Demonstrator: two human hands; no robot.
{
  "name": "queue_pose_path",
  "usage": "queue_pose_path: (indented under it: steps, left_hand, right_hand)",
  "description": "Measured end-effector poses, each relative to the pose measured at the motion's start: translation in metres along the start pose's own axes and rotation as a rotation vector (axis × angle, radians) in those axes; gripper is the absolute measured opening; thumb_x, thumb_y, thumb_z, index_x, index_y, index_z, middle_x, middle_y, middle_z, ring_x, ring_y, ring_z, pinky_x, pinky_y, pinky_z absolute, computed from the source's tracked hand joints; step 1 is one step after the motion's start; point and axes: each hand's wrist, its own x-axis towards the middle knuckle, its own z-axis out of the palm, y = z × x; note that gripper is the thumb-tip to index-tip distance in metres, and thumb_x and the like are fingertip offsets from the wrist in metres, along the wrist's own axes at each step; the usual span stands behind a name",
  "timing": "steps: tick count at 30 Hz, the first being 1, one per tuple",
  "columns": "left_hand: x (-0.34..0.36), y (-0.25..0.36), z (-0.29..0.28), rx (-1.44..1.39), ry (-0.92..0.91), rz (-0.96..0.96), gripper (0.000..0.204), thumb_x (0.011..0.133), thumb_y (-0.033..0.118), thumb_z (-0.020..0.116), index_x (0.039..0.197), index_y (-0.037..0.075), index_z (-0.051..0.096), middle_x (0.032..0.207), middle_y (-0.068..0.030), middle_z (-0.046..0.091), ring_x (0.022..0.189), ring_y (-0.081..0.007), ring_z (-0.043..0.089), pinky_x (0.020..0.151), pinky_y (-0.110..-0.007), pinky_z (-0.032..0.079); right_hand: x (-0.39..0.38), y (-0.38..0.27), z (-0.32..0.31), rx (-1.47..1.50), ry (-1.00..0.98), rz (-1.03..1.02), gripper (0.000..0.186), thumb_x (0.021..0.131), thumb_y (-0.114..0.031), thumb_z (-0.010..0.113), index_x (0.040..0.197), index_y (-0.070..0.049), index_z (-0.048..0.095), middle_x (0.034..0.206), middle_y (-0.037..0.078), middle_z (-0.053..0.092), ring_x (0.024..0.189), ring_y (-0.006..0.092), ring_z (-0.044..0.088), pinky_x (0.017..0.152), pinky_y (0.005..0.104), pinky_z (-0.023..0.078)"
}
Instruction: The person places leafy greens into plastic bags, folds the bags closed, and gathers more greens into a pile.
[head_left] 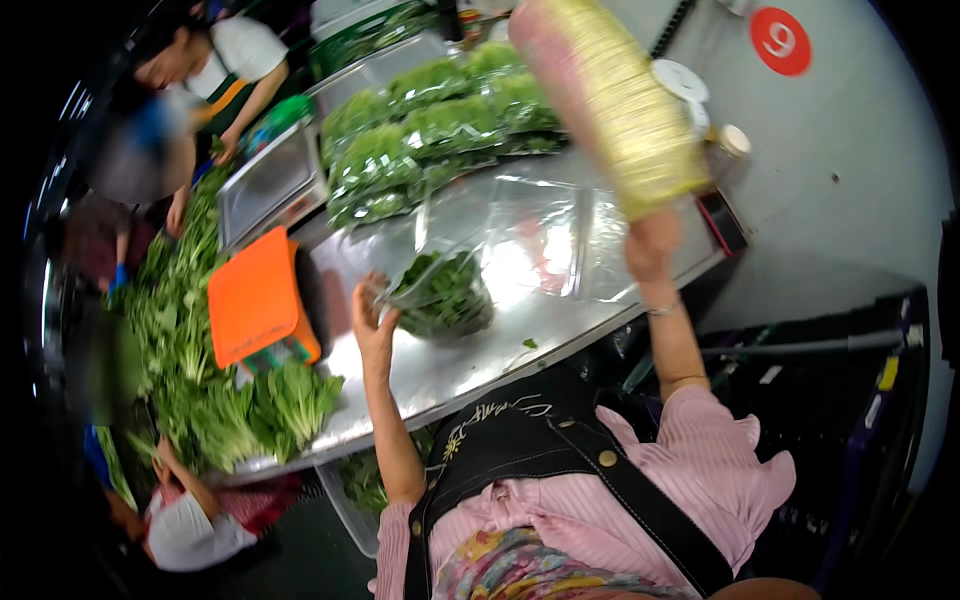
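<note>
My left hand point(376, 325) pinches the top of a clear plastic bag of loose dark leafy greens point(445, 300) resting on the steel table point(385, 395). At the right, my right hand point(652, 245) is closed on the lower end of a long, blurred yellow-and-pink wrapped bundle point(630, 110), raised over the table's right end. Flat clear plastic bags point(530, 240) lie between my hands. Behind them are rows of bagged pale-green vegetables point(440, 125). Left of my left hand is an orange box-like object point(255, 295), with loose leafy vegetables point(230, 420) around it.
Co-workers point(225, 60) handle vegetables along the left, one point(195, 530) at lower left. A metal scale or tray point(268, 175) sits behind the orange object. Small containers point(732, 140) and a red-black object point(722, 225) are at right. Black crates point(820, 420) stand beside me.
</note>
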Motion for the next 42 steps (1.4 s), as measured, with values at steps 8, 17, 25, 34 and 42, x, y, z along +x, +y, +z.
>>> queue_pose_path:
  steps: [8, 17, 25, 34, 42]
  left_hand:
    - [-0.001, -0.005, 0.007, 0.06, 0.026, 0.119, 0.068, 0.09, 0.057, 0.041, 0.128, 0.0, 0.041, 0.122, -0.0161, 0.053, 0.113, -0.0255, 0.051, 0.099, -0.042, 0.036]
    - [0.004, 0.007, 0.027, 0.05, 0.128, 0.096, 0.038, 0.094, 0.032, 0.049, 0.115, 0.0, 0.052, 0.113, -0.0123, 0.057, 0.107, -0.023, 0.053, 0.097, -0.038, 0.038]
    - [-0.004, 0.012, 0.012, 0.24, 0.174, 0.029, 0.029, 0.09, 0.019, 0.054, 0.111, -0.001, 0.056, 0.11, -0.0115, 0.061, 0.105, -0.0201, 0.054, 0.096, -0.034, 0.038]
    - [0.007, 0.01, 0.009, 0.238, 0.105, 0.018, 0.024, 0.087, 0.013, 0.062, 0.108, 0.002, 0.059, 0.098, -0.0028, 0.06, 0.088, -0.0103, 0.053, 0.077, -0.026, 0.042]
    - [0.014, 0.011, 0.009, 0.202, 0.133, 0.134, 0.015, 0.09, 0.016, 0.059, 0.094, 0.002, 0.059, 0.09, 0.0005, 0.057, 0.075, -0.0063, 0.047, 0.067, -0.02, 0.036]
  right_hand:
    - [-0.098, 0.044, 0.008, 0.292, -0.935, 0.926, 0.042, 0.078, -0.032, 0.064, 0.104, 0.001, 0.061, 0.097, 0.018, 0.064, 0.089, 0.0352, 0.061, 0.079, 0.0396, 0.048]
    - [-0.074, 0.288, 0.035, -0.106, 0.066, 1.157, 0.053, 0.076, -0.038, 0.07, 0.105, 0.005, 0.059, 0.091, 0.018, 0.065, 0.083, 0.0285, 0.062, 0.075, 0.0376, 0.047]
    - [-0.088, 0.281, 0.031, -0.048, 0.071, 1.115, 0.035, 0.079, -0.036, 0.07, 0.081, -0.001, 0.064, 0.065, 0.005, 0.062, 0.06, 0.0138, 0.057, 0.059, 0.0316, 0.045]
    - [-0.085, 0.276, 0.008, -0.633, -0.23, 0.872, 0.058, 0.076, -0.041, 0.069, 0.11, 0.005, 0.055, 0.105, 0.024, 0.06, 0.092, 0.0331, 0.059, 0.08, 0.0421, 0.046]
    - [-0.007, -0.038, 0.085, 0.952, -0.596, 0.702, 0.036, 0.072, -0.003, 0.07, 0.107, -0.006, 0.063, 0.105, 0.002, 0.059, 0.084, 0.0104, 0.055, 0.066, 0.0213, 0.045]
